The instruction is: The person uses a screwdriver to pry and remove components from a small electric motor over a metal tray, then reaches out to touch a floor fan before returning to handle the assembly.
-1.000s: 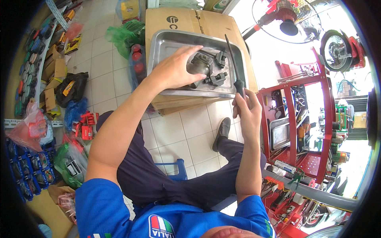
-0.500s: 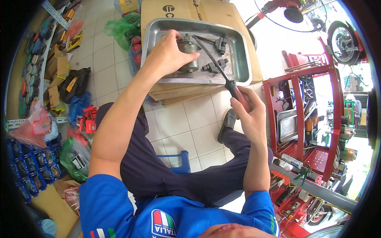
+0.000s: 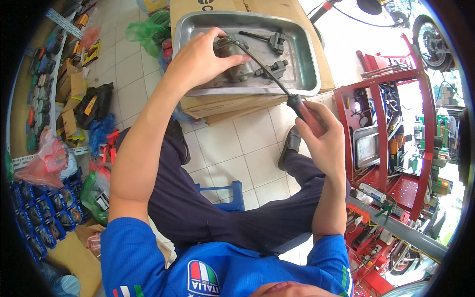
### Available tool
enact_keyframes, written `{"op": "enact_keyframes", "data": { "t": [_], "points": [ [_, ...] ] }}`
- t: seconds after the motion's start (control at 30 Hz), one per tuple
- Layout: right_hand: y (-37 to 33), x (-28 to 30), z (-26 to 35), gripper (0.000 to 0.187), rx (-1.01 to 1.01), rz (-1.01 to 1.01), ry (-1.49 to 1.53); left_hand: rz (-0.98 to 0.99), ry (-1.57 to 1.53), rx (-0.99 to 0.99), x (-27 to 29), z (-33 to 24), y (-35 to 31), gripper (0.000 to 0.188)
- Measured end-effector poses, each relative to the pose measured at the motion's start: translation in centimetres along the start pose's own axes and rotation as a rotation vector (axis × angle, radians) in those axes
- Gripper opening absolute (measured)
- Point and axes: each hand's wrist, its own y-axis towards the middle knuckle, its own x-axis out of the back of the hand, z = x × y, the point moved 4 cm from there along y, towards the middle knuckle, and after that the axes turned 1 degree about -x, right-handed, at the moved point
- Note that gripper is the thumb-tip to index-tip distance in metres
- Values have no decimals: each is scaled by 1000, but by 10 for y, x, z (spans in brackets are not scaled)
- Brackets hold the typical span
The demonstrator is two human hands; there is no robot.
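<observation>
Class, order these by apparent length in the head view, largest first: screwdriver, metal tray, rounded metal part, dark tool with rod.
1. metal tray
2. screwdriver
3. Unranked: rounded metal part, partly covered by the left hand, and dark tool with rod look alike.

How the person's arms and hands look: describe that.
The left sleeve is short and blue with white, red and green marks; the right sleeve is similar, with green and white. The left hand and right hand wear no visible gloves or watch.

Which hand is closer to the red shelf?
Right. The right hand, holding a screwdriver, is left of the red shelf; the left hand is farther away, on a metal part in the tray.
</observation>
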Motion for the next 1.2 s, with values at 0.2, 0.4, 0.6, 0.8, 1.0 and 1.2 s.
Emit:
{"op": "enact_keyframes", "data": {
  "t": [0.2,0.4,0.6,0.8,1.0,1.2],
  "points": [
    [0,0,0,34,14,8,-7,-81,36,-52,-2,4,-2,82],
    [1,3,1,34,21,10,-23,-116,49,-87,0,2,-4,81],
    [2,7,1,33,16,15,-31,-124,51,-101,-1,-1,-5,78],
    [2,5,0,33,-2,32,-12,-122,74,-101,0,-1,-7,75],
    [2,5,0,32,26,5,-26,-118,65,-126,-1,0,-7,73],
    [2,4,2,33,24,2,-22,-127,73,-137,-2,2,-9,70]
  ]
}}
